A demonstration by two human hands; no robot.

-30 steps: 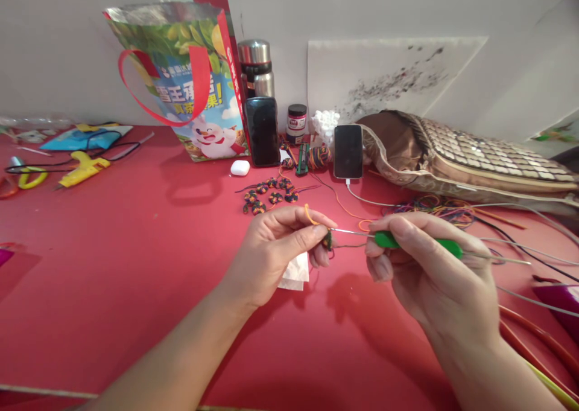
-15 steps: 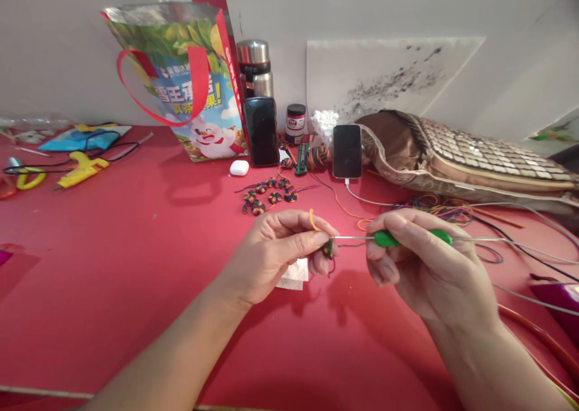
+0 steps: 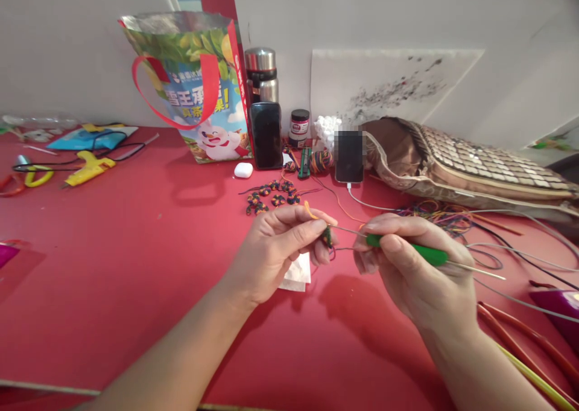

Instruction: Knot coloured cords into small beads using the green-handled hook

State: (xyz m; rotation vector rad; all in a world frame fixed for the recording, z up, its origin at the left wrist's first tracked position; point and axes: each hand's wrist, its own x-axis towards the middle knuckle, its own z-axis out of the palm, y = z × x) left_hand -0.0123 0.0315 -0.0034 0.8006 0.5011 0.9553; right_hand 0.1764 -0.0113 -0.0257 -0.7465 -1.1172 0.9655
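Observation:
My left hand [image 3: 280, 248] is closed in a pinch on a small multicoloured crocheted piece [image 3: 327, 237], with an orange yarn loop [image 3: 309, 210] over the forefinger. My right hand [image 3: 420, 272] grips a green-handled crochet hook [image 3: 407, 249]; its metal tip reaches into the piece. Both hands hover just above the red table [image 3: 136, 248]. A small white paper [image 3: 296, 273] lies under my left hand.
Several finished crocheted rounds [image 3: 271, 195] lie behind the hands. Further back stand a printed paper bag [image 3: 194, 85], a steel flask [image 3: 261, 76], two phones [image 3: 266, 134] [image 3: 349, 156], an earbud case [image 3: 243, 169] and a woven cushion [image 3: 474, 157]. Tangled yarn and wires [image 3: 452, 218] spread at right; a yellow glue gun [image 3: 88, 168] lies far left.
My right hand has tilted the hook, the handle end dropping lower to the right, and moved slightly left. The view has shifted a little; my left hand keeps its pinch.

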